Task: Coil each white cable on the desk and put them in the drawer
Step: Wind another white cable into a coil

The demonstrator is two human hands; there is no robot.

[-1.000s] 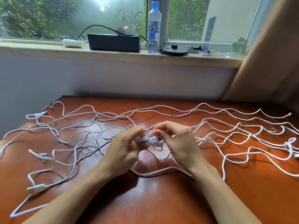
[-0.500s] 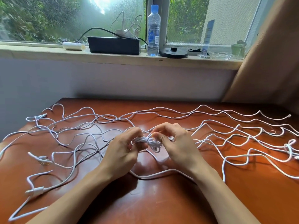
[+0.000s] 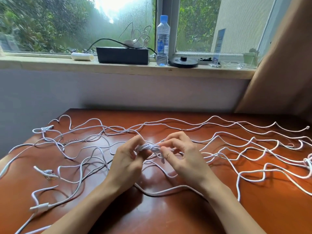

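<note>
Now I see the half-wound white cable bundle (image 3: 148, 147) held crosswise just above the desk (image 3: 168, 217), left hand (image 3: 128, 160) curled round its left end, right hand (image 3: 183, 159) pinching its right end, loose tail (image 3: 161, 194) trailing toward me.

Windowsill clutter across the top of the frame

A pale windowsill (image 3: 42, 65) runs above a grey wall (image 3: 118, 92). Left of centre lies a white roll (image 3: 82, 56), just beside a black box (image 3: 122, 55) topped with thin pale wires (image 3: 135, 35). A clear water bottle (image 3: 163, 41) with a blue cap stands upright at the box's right end, then a flat black disc (image 3: 183, 62), an upright blue card (image 3: 218, 43) and a small green pot (image 3: 250, 58). A tan curtain (image 3: 283, 65) hangs at the upper right, and the window (image 3: 59, 22) shows greenery.
</note>
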